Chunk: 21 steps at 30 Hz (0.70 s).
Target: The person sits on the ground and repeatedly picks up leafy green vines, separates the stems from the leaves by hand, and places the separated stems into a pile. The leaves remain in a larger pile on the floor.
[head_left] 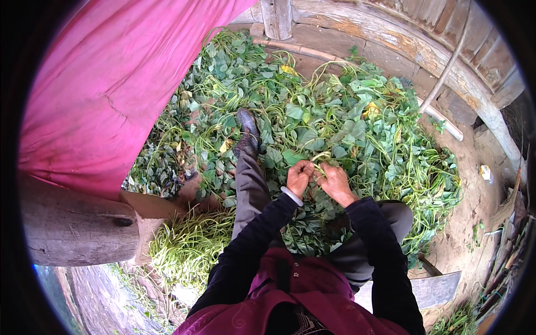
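Observation:
My left hand [299, 177], with a pale bangle [292, 196] at its wrist, pinches a pale green stem [321, 155] between thumb and fingers. Close beside it, my right hand [335, 183] grips the same stem, so the two sets of fingertips nearly meet. The stem bends upward above them. Beneath and around both hands spreads a broad heap of leafy green vines [310, 113], which look like sweet potato greens, with a few yellowed leaves. To the left of my lap lies a pile of thin, leafless green stems [188, 247].
A pink cloth [109, 92] hangs at the upper left, above a thick wooden log [79, 222]. My shoe [248, 130] rests among the vines. A wooden beam [423, 58] and a leaning pole [448, 67] border the heap. Bare earth [469, 209] shows at right.

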### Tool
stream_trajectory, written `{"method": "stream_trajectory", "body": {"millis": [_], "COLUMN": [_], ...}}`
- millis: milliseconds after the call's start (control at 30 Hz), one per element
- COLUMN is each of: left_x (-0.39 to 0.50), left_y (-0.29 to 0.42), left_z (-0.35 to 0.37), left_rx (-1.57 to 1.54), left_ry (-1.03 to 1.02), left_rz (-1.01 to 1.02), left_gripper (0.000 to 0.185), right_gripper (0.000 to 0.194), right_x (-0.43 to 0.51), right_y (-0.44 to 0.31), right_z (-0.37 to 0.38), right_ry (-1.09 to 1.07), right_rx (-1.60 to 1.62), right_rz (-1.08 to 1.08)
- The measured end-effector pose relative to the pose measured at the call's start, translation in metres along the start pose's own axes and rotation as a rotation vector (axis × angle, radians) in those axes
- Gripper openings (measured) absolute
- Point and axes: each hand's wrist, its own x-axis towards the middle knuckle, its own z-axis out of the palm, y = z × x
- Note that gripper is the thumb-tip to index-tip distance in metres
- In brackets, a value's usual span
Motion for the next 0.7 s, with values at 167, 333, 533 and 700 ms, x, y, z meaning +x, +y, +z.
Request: {"method": "stream_trajectory", "body": {"millis": [167, 333, 533, 700], "left_x": [0.008, 0.033, 0.032, 0.007], "left_y": [-0.025, -0.012, 0.049, 0.065], "left_z": [-0.012, -0.046, -0.053, -0.034], "left_rx": [-0.367, -0.571, -0.334, -0.134], "left_ry": [0.172, -0.035, -0.103, -0.188], "left_rz": [-0.270, -0.272, -0.209, -0.262], "left_gripper": [0.007, 0.009, 0.012, 0.021], "right_gripper": [0.012, 0.015, 0.017, 0.013], "right_x": [-0.008, -0.037, 0.005, 0.021], "right_y": [-0.006, -0.029, 0.002, 0.026], "right_z": [0.009, 0.016, -0.031, -0.080], "right_ry": [-0.014, -0.213, -0.189, 0.075], "right_rx": [-0.167, -0.202, 0.623, 1.066], "right_rz": [-0.154, -0.394, 0.273, 0.235]}}
